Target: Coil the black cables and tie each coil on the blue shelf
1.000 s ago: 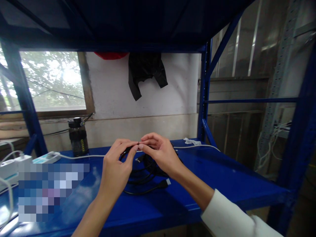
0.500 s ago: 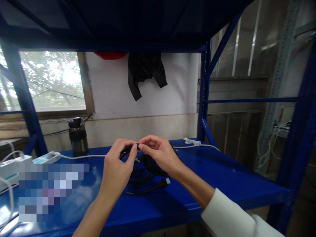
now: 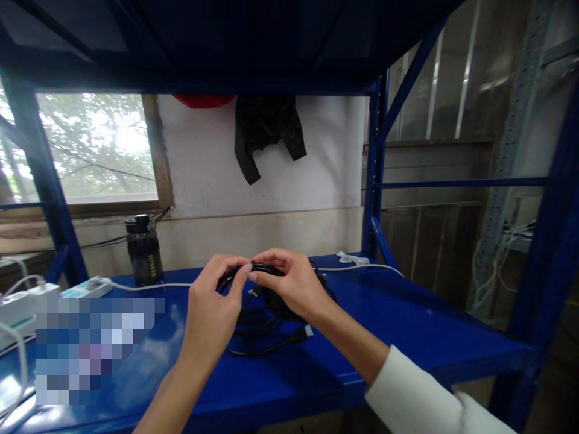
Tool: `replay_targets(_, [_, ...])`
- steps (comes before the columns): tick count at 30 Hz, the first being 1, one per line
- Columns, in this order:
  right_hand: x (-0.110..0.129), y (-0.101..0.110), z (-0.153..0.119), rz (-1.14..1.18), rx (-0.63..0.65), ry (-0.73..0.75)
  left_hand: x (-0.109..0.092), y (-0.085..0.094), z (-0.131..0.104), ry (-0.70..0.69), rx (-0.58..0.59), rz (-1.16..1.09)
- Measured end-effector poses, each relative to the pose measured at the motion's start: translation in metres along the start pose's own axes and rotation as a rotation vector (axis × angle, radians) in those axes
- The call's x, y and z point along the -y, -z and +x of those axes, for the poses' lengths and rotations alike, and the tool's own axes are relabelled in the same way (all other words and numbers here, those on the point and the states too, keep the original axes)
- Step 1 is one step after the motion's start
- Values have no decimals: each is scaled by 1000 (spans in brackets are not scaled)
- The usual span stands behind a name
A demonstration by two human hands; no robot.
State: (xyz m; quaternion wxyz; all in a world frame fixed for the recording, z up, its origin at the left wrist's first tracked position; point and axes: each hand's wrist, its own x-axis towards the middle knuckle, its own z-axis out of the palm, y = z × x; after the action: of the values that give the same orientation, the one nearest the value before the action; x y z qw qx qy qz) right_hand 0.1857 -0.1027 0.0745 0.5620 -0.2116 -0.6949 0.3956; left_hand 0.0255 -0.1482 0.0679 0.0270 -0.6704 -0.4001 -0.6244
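Note:
A coiled black cable point(image 3: 266, 322) lies on the blue shelf point(image 3: 398, 328), its upper loops raised between my hands. My left hand point(image 3: 217, 295) pinches the top of the loops between thumb and fingers. Right beside it, my right hand point(image 3: 292, 280) is closed on the same bundle, its thumb tip close to the left thumb. One end of the cable, a black connector with a pale tip point(image 3: 302, 333), rests on the shelf below my right hand. A second plug point(image 3: 254, 292) shows inside the coil. My palms hide part of the loops.
At the back left stands a dark water bottle point(image 3: 145, 250). White power strips point(image 3: 85, 288) lie at the left, and a white cord point(image 3: 149, 287) runs behind the coil. Crumpled clear plastic point(image 3: 353, 259) sits at the back right. Blue posts point(image 3: 373, 163) and an upper shelf point(image 3: 226, 48) frame the space.
My fingertips have shifted slightly, and more of the black cable loops now shows between my two hands. Both hands stay in nearly the same place.

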Motion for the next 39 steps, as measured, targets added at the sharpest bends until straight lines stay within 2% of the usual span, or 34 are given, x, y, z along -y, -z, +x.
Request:
replay_targets(3, [0, -1, 0, -3, 9, 12, 2, 1, 0, -22, 5, 23])
replay_targets(9, [0, -2, -1, -3, -12, 18, 3, -1, -2, -157, 4, 74])
replay_targets(11, [0, -2, -1, -10, -14, 27, 2, -2, -3, -155, -4, 81])
replay_targets(15, [0, -2, -2, -39, -8, 57, 0, -2, -1, -2, 9, 58])
replay_targets(18, [0, -1, -3, -99, -9, 83, 3, 0, 7, 172, 53, -79])
replay_targets(23, [1, -1, -6, -337, -32, 188, 5, 6, 22, 437, 139, -267])
replay_targets(26, [3, -2, -4, -489, -22, 309, 2, 10, 26, 506, 179, -292])
replay_targets(30, [2, -4, -1, -595, -1, 401, 3, 14, 25, 485, 163, -282])
replay_targets(35, [0, -4, 0, -597, 34, 394, 11, 17, 20, 409, 170, -259])
replay_targets(39, [0, -4, -3, -605, 21, 377, 14, 18, 16, 294, 201, -185])
